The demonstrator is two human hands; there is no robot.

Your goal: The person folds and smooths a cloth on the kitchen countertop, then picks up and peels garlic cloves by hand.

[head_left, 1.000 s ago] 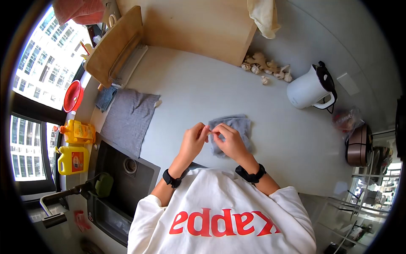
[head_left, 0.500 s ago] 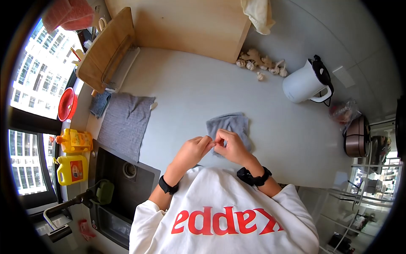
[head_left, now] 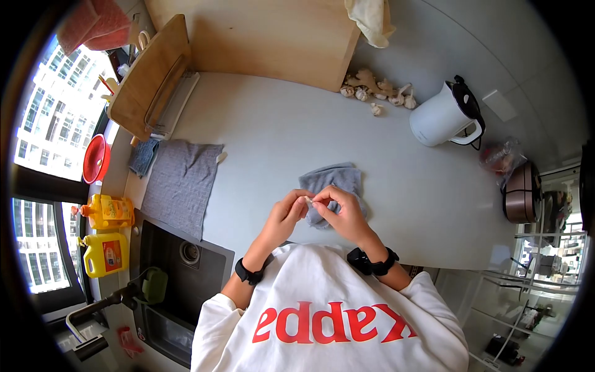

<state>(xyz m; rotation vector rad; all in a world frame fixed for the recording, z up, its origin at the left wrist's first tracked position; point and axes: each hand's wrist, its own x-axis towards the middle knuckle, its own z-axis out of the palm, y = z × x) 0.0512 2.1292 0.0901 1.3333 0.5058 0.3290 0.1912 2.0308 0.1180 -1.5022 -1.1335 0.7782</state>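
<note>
My left hand (head_left: 286, 214) and my right hand (head_left: 339, 209) meet fingertip to fingertip above the counter. Between them is a tiny pale piece (head_left: 308, 199), too small to name, pinched by the fingers of both hands. A crumpled grey-blue cloth (head_left: 334, 177) lies on the counter just behind and partly under my right hand. Each wrist wears a black band. At the back of the counter, several garlic bulbs (head_left: 376, 110) lie beside a knobbly piece of ginger (head_left: 365, 80).
A white kettle (head_left: 437, 118) stands at the back right, near a brown appliance (head_left: 520, 193). At the left are a flat grey cloth (head_left: 181, 186), a dark sink (head_left: 180, 260), two yellow bottles (head_left: 106, 254), a red bowl (head_left: 96, 159) and a wooden board (head_left: 152, 80).
The fingers have shifted around the small piece, and it shows more clearly now. The whole view has turned slightly, so the counter items appear a little further left.
</note>
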